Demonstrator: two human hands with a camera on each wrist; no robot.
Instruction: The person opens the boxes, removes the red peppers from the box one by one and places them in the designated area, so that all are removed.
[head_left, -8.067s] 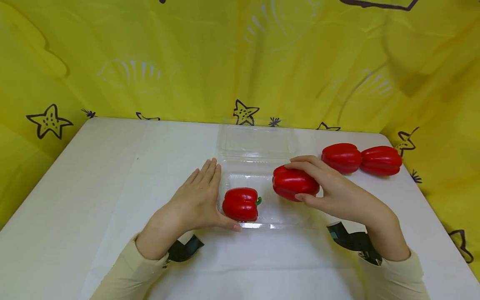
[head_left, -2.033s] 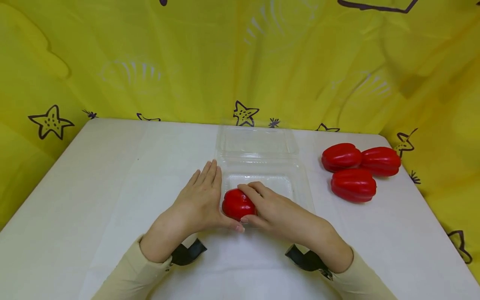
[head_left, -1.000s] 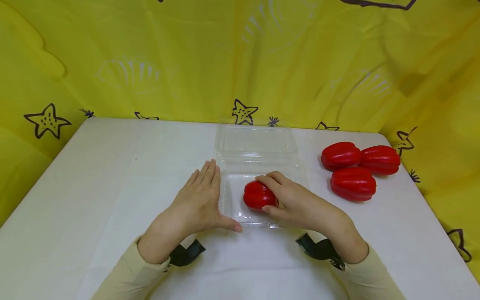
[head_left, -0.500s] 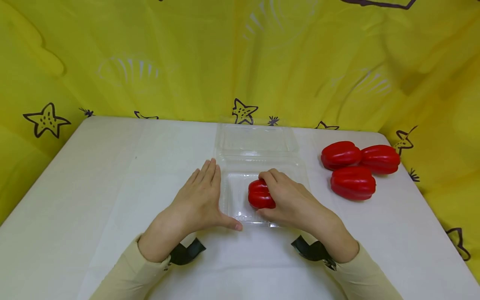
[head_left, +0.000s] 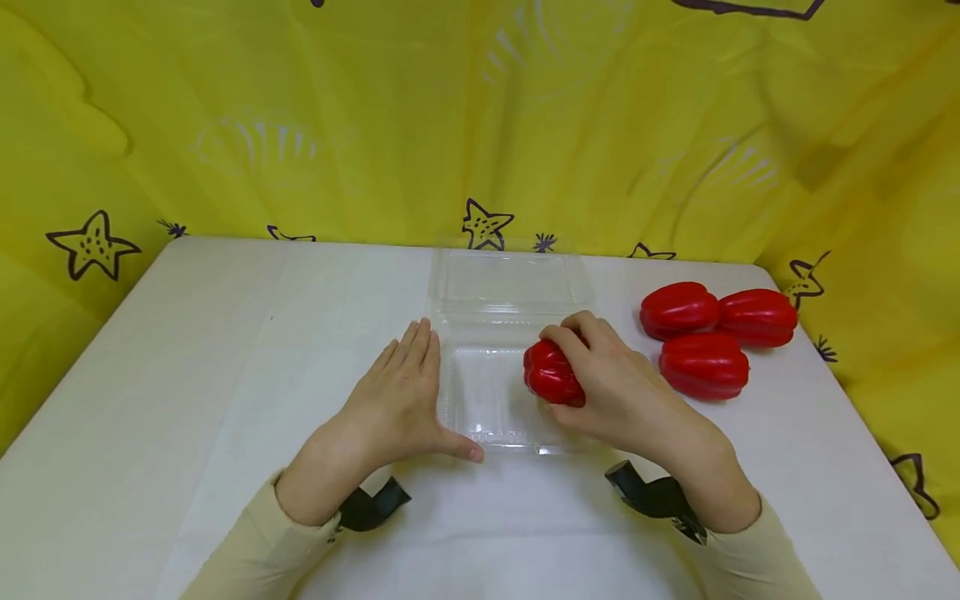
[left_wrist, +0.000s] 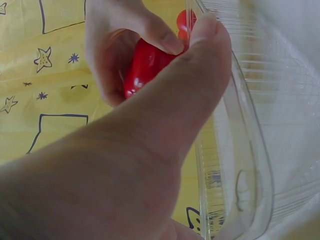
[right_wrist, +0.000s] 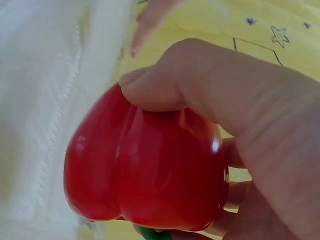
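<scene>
In the head view my right hand [head_left: 626,383] grips a red bell pepper [head_left: 551,372] over the right part of a clear plastic clamshell box [head_left: 491,400]. The right wrist view shows the thumb pressed on the pepper's glossy side, and a bit of green stem [right_wrist: 154,233] below it. My left hand [head_left: 393,408] rests at the box's left edge, fingers straight and together, thumb stretched along the front rim. From the left wrist view, that thumb [left_wrist: 202,45] touches the clear rim [left_wrist: 250,125]. The box's lid [head_left: 513,279] lies folded back behind it.
To the right on the white table [head_left: 225,375], three more red bell peppers lie close together: one at the back left [head_left: 678,310], one at the back right [head_left: 757,318] and one in front [head_left: 703,367]. A yellow patterned curtain [head_left: 360,125] stands behind the table.
My right hand set one pepper beside the other two, took hold of the pepper in the box and has moved it right and back, turning it. The left hand stays put.
</scene>
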